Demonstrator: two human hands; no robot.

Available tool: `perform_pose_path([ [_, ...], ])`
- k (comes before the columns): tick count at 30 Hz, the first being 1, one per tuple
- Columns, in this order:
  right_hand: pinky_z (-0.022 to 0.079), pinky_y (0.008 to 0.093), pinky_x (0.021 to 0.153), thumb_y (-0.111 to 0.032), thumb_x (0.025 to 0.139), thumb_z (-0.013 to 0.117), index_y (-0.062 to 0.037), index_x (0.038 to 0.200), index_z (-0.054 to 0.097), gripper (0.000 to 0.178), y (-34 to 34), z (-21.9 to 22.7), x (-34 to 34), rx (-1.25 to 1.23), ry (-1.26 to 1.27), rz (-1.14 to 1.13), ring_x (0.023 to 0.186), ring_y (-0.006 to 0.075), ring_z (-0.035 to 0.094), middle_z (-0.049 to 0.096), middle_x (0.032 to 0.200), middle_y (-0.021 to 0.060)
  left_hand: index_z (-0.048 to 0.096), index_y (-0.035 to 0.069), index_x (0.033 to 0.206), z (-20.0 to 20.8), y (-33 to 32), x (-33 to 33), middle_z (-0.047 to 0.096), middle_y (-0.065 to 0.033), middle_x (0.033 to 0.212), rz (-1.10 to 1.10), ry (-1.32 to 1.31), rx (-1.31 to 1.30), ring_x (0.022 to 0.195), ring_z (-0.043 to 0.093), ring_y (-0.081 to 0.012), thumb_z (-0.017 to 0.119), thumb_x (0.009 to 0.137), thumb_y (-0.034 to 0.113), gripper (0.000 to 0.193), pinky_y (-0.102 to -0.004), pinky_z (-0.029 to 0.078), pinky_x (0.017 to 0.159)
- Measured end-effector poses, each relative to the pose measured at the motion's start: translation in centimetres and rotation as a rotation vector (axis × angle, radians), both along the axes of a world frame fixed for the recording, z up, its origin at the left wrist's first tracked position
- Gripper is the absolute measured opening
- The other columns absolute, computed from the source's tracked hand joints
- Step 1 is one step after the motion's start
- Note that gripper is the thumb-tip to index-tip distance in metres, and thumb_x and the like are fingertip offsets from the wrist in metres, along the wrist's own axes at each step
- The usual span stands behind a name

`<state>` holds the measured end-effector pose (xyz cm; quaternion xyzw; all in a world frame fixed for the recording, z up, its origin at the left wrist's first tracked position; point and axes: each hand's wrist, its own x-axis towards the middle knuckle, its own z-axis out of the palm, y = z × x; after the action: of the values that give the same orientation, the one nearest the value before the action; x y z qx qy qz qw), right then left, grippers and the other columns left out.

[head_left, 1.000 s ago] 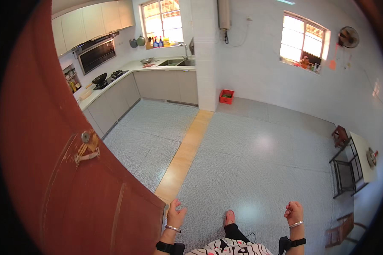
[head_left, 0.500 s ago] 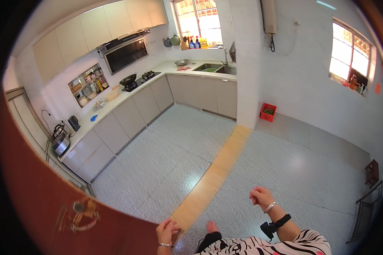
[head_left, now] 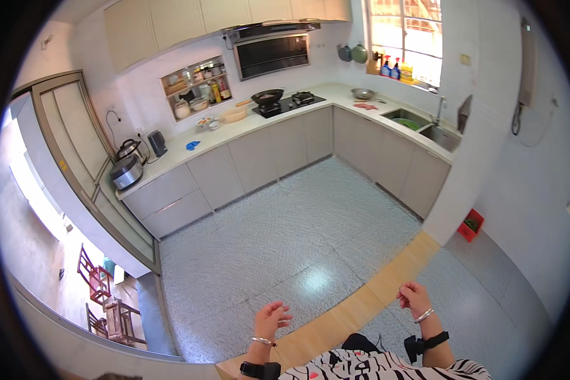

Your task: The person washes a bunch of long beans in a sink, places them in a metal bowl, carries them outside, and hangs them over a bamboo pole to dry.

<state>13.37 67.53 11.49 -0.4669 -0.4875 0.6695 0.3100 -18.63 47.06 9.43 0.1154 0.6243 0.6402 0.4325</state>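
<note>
My left hand (head_left: 272, 320) is raised over the grey floor, its fingers loosely bent and apart, with nothing in it. Farther right, my right hand (head_left: 413, 299) hangs above the yellow floor strip (head_left: 386, 278), fingers curled in and holding nothing I can see. Each wrist has a silver bangle and a black strap with a small black box. Neither hand touches anything. Ahead, an L-shaped counter (head_left: 234, 129) carries a black wok (head_left: 267, 97) on the gas stove (head_left: 277, 109), a metal bowl (head_left: 363, 94) and a rice cooker (head_left: 126, 172).
A double sink (head_left: 442, 135) is set into the right counter arm. By the white pillar, a red crate (head_left: 470, 225) with something green in it stands on the floor. At left, a sliding door (head_left: 88, 139) frames an opening with wooden chairs (head_left: 95, 276) beyond.
The view has swung left and moved toward the kitchen. The reddish-brown door beside my left hand is out of view. My left hand has come away from it; my right stays curled.
</note>
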Motion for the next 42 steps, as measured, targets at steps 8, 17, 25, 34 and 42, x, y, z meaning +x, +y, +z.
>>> perform_pose_path([
  [8, 0.043, 0.0227, 0.042, -0.011, 0.077, 0.055, -0.0042, 0.084, 0.052, 0.010, 17.8, -1.6, -13.8, 0.036, 0.001, 0.103, 0.049, 0.0109, 0.053, 0.056, 0.066, 0.0050, 0.043, 0.001, 0.107, -1.4, 8.4, -10.2, 0.057, -0.0155, 0.093, 0.233, -0.009, -0.035, 0.070, 0.061, -0.0229, 0.046, 0.083, 0.015, 0.028, -0.0278, 0.049, 0.053],
  [17, 0.047, 0.0261, 0.052, -0.013, 0.076, 0.056, -0.0036, 0.093, 0.050, 0.020, 32.4, -1.6, -25.9, 0.031, 0.007, 0.114, 0.066, 0.0149, 0.058, 0.057, 0.083, 0.0064, 0.042, 0.004, 0.105, 0.0, 20.1, -20.0, 0.058, -0.0204, 0.089, 0.372, -0.194, 0.077, 0.070, 0.060, -0.0284, 0.048, 0.083, 0.023, 0.030, -0.0346, 0.051, 0.053],
  [25, 0.048, 0.0259, 0.059, -0.013, 0.075, 0.056, 0.0001, 0.092, 0.054, 0.021, 45.0, -0.9, -33.0, 0.176, -0.098, 0.154, 0.074, 0.0133, 0.058, 0.057, 0.083, 0.0059, 0.041, 0.002, 0.108, -0.7, 36.5, -30.4, 0.058, -0.0185, 0.089, 0.255, -0.239, 0.023, 0.069, 0.060, -0.0269, 0.046, 0.084, 0.026, 0.034, -0.0343, 0.050, 0.052],
  [34, 0.048, 0.0262, 0.058, -0.015, 0.075, 0.056, 0.0002, 0.091, 0.054, 0.022, 57.6, 1.8, -32.5, 0.196, -0.219, -0.160, 0.072, 0.0124, 0.056, 0.056, 0.080, 0.0049, 0.038, 0.001, 0.114, 0.3, 61.5, -39.0, 0.056, -0.0168, 0.093, -0.089, -0.233, 0.107, 0.071, 0.060, -0.0257, 0.046, 0.085, 0.023, 0.037, -0.0337, 0.050, 0.055],
  [42, 0.049, 0.0267, 0.057, -0.013, 0.075, 0.055, 0.0009, 0.096, 0.050, 0.025, 66.5, -0.6, -27.9, 0.055, -0.217, -0.380, 0.073, 0.0137, 0.057, 0.054, 0.088, 0.0067, 0.027, 0.003, 0.126, 1.0, 82.7, -35.2, 0.046, -0.0166, 0.110, -0.392, -0.189, 0.094, 0.083, 0.056, -0.0237, 0.047, 0.085, 0.024, 0.050, -0.0349, 0.051, 0.062],
])
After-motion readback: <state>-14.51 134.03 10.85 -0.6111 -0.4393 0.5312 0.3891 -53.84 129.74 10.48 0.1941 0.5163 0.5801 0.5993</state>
